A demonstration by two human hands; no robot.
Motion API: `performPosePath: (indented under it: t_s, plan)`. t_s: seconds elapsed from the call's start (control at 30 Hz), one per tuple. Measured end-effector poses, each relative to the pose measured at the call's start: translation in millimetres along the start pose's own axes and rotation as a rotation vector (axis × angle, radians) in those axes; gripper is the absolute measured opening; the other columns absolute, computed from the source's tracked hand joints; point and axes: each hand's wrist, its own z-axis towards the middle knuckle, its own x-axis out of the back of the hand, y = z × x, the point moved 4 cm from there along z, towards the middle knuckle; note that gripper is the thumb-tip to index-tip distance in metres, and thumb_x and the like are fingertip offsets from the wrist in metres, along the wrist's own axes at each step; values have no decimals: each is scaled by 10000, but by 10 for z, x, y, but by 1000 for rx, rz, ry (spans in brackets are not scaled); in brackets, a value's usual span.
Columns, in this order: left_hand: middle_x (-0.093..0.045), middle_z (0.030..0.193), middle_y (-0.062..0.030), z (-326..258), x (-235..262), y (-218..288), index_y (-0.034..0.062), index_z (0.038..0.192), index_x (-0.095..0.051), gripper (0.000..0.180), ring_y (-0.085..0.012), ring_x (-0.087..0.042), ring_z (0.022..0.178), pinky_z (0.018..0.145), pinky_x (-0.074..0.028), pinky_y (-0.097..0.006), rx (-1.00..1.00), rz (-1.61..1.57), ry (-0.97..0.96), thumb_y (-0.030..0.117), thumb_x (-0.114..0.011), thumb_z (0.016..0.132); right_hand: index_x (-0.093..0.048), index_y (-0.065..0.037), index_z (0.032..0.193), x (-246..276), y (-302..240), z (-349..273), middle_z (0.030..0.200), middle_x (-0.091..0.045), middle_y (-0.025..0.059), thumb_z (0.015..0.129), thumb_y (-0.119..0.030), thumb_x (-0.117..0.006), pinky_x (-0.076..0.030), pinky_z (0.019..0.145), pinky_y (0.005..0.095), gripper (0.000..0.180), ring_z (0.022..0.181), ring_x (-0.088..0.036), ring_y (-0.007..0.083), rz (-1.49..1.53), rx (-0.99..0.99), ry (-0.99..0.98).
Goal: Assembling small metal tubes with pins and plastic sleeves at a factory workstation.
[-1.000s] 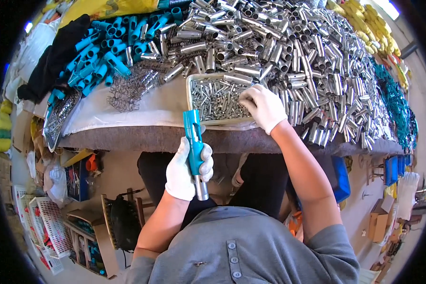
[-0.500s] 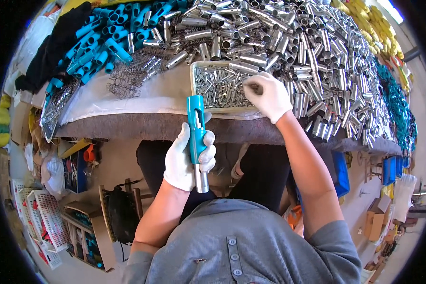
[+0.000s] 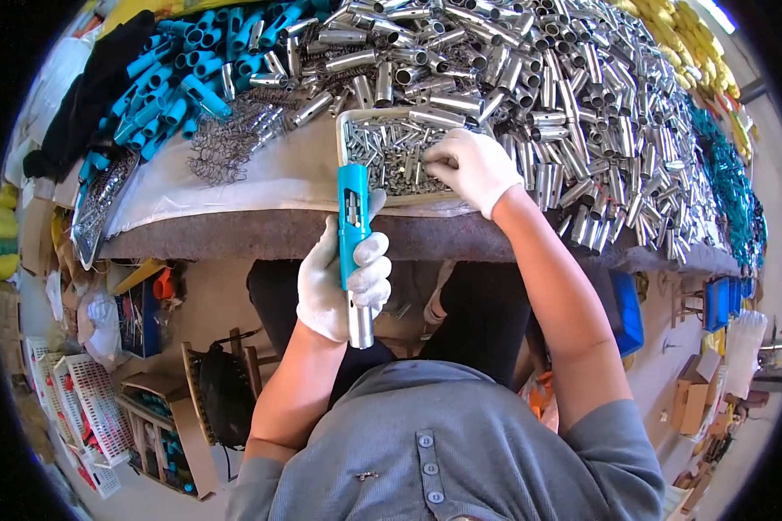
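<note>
Right hand (image 3: 471,167) deeper, one tray (image 3: 347,130)

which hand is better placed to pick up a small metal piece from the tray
The right hand, most likely. Its gloved fingertips already rest among the small metal pieces in the tray. The left hand is off the table edge, closed around the blue tube.

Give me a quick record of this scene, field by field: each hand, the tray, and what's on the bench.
left hand: grips blue-and-metal tube, upright
right hand: in tray, fingers on small metal pins
tray: on bench edge, white sheet under it
behind tray: heap of metal tubes
far left: blue tubes, springs
</note>
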Motion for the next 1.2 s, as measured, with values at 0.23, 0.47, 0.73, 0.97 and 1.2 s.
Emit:
performPosePath:
  t_s: [0.23, 0.47, 0.73, 0.97, 1.2]
  plan:
    - [-422, 775, -53, -5, -29, -43, 62, 1428, -238, 540, -135, -424, 550, 459, -394, -271, -14, 34, 9, 347, -368, 988, -680, -108, 879, -46, 9, -48, 895, -627, 89, 783, -203, -653, -497, 722, 349, 138, 806, -633, 263, -23, -25, 140]
    - [-411, 761, -48, -38, -18, -56, 63, 1428, -238, 542, -128, -411, 530, 445, -383, -269, -24, 25, 22, 368, -339, 992, -651, -108, 872, -52, -37, -12, 872, -617, 75, 796, -197, -625, -489, 725, 372, 120, 801, -623, 282, -98, 30, 156]
    - [-444, 791, -60, -4, -14, -80, 106, 1430, -240, 540, -146, -435, 556, 472, -400, -287, 51, -31, -32, 405, -328, 988, -606, -74, 798, 21, 31, -90, 778, -628, 86, 762, -129, -617, -493, 677, 338, 66, 725, -626, 263, 195, 1, 317]
    - [-428, 784, -56, -26, 8, -29, 116, 1441, -230, 541, -141, -418, 564, 466, -401, -273, 3, -72, -69, 395, -328, 988, -670, -95, 901, 45, -60, -11, 909, -636, 110, 806, -150, -608, -489, 736, 343, 126, 821, -625, 270, 330, 39, 281]
    - [-417, 757, -44, -59, 42, 37, 99, 1433, -249, 522, -127, -420, 534, 448, -395, -271, -41, -47, -16, 367, -325, 992, -673, -86, 878, -129, -211, 208, 859, -605, 103, 766, -201, -674, -481, 740, 374, 160, 795, -616, 275, -4, 80, 242]
